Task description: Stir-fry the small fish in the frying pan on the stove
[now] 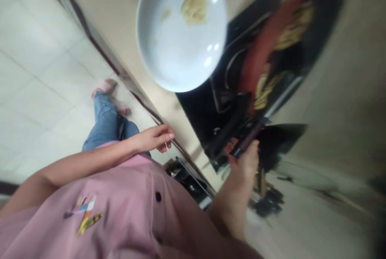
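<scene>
Dish (176, 60) with food (195, 7) on the counter (119, 29), left of pan (289, 56) with pieces (294, 25) over cooktop (197, 110)

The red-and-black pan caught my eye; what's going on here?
Someone's right hand grips a utensil whose metal shaft reaches across the pan, which has yellowish pieces of food in it, over a black hob. The left hand holds nothing. A white plate carries a small pale heap. Blur hides the utensil's tip.
</scene>
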Demonstrator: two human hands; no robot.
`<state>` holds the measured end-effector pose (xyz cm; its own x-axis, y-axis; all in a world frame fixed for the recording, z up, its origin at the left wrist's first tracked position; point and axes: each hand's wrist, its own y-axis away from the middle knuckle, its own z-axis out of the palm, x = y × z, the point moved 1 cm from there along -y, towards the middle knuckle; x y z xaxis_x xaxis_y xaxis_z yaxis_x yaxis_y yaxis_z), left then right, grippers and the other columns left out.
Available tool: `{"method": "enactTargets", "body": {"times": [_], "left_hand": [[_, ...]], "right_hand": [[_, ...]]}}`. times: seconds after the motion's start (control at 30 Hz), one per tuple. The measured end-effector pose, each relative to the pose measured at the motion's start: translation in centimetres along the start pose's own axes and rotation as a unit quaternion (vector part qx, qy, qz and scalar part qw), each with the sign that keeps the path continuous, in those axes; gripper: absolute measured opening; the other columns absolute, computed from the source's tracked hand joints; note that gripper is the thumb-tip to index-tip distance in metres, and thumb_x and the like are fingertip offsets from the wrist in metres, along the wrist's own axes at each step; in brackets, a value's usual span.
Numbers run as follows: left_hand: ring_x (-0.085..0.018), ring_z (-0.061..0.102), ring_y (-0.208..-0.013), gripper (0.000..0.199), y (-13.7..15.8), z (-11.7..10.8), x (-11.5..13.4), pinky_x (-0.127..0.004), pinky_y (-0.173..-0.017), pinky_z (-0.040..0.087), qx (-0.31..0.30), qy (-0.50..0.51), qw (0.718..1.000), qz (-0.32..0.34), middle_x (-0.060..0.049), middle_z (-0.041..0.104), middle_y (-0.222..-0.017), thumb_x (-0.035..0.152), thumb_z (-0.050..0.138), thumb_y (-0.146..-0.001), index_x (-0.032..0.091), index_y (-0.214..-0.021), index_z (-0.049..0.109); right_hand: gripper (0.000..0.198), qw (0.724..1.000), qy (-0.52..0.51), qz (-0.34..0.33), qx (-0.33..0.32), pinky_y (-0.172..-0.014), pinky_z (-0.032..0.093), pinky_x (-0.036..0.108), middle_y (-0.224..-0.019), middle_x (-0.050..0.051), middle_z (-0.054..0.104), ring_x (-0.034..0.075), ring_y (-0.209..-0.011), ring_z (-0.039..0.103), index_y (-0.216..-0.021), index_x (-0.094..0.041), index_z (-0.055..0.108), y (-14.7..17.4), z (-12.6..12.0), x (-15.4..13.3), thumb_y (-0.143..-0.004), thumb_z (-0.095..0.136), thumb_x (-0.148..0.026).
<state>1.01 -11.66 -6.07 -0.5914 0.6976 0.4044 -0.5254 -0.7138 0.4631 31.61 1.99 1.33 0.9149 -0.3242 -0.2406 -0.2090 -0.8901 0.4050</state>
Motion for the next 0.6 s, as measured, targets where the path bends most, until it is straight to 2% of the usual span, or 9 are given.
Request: {"method": "enactTargets", "body": {"times": [0.07,0.13,0.2,0.3,0.37,0.47,0.6], "left_hand": [[-0.013,0.064,-0.065,0.049,-0.5,0.7,1.2,-0.028,-0.059,0.053,0.01,0.01,1.0,-0.006,-0.005,0.062,-0.082,0.061,0.061,-0.076,0.016,-0.093,0.05],[-0.018,0.068,-0.071,0.054,-1.1,1.6,2.7,-0.032,-0.061,0.055,0.027,0.005,1.0,-0.002,-0.008,0.062,-0.09,0.064,0.06,-0.074,0.017,-0.098,0.049],[-0.021,0.069,-0.073,0.055,-1.8,2.5,4.4,-0.036,-0.062,0.056,0.04,-0.011,0.999,0.0,-0.009,0.062,-0.092,0.065,0.06,-0.074,0.018,-0.099,0.048],[-0.023,0.069,-0.07,0.053,-2.7,3.6,6.8,-0.042,-0.063,0.056,0.051,-0.021,0.998,-0.015,-0.008,0.064,-0.085,0.064,0.061,-0.074,0.018,-0.095,0.045],[-0.021,0.067,-0.066,0.05,-3.3,4.2,8.4,-0.041,-0.062,0.056,0.071,-0.027,0.997,-0.009,-0.007,0.064,-0.079,0.06,0.063,-0.075,0.019,-0.094,0.044],[-0.014,0.061,-0.056,0.04,-3.9,4.8,10.1,-0.032,-0.055,0.053,0.098,-0.055,0.994,0.015,-0.004,0.062,-0.072,0.047,0.069,-0.076,0.019,-0.09,0.044],[-0.007,0.05,-0.048,0.024,-4.4,5.1,10.9,-0.02,-0.048,0.042,0.101,-0.06,0.993,-0.028,-0.002,0.056,-0.064,0.027,0.068,-0.08,0.016,-0.083,0.047]], "right_hand": [[0.067,0.981,-0.183,0.035,-0.048,-0.062,0.053,0.036,-0.094,0.008,0.064,0.02,-0.08,0.065,-0.111,-0.025,0.045,-0.3,0.4,-1.4,-0.081,0.014,-0.077],[0.06,0.925,-0.356,0.057,-0.118,-0.059,0.051,0.033,-0.094,0.006,0.064,0.02,-0.079,0.065,-0.11,-0.026,0.044,-0.9,1.3,-3.7,-0.074,0.045,-0.075],[0.06,0.877,-0.448,0.053,-0.162,-0.053,0.047,0.028,-0.086,0.002,0.063,0.016,-0.067,0.061,-0.109,-0.027,0.045,-1.4,2.3,-6.2,-0.066,0.066,-0.064],[0.056,0.847,-0.504,0.017,-0.17,-0.043,0.035,0.019,-0.062,-0.007,0.051,0.008,-0.047,0.044,-0.104,-0.025,0.046,-1.4,3.4,-9.3,-0.063,0.073,-0.054],[0.051,0.835,-0.528,0.001,-0.154,-0.04,0.028,0.017,-0.054,-0.01,0.043,0.005,-0.042,0.035,-0.098,-0.024,0.045,-0.7,3.8,-10.2,-0.065,0.073,-0.05],[0.048,0.82,-0.554,0.003,-0.144,-0.037,0.027,0.016,-0.052,-0.01,0.041,0.004,-0.04,0.034,-0.092,-0.021,0.045,1.5,3.4,-9.8,-0.063,0.076,-0.044],[0.049,0.821,-0.558,-0.025,-0.115,-0.039,0.032,0.017,-0.056,-0.009,0.045,0.004,-0.042,0.039,-0.099,-0.02,0.048,4.7,0.6,-8.3,-0.063,0.077,-0.036]]}}
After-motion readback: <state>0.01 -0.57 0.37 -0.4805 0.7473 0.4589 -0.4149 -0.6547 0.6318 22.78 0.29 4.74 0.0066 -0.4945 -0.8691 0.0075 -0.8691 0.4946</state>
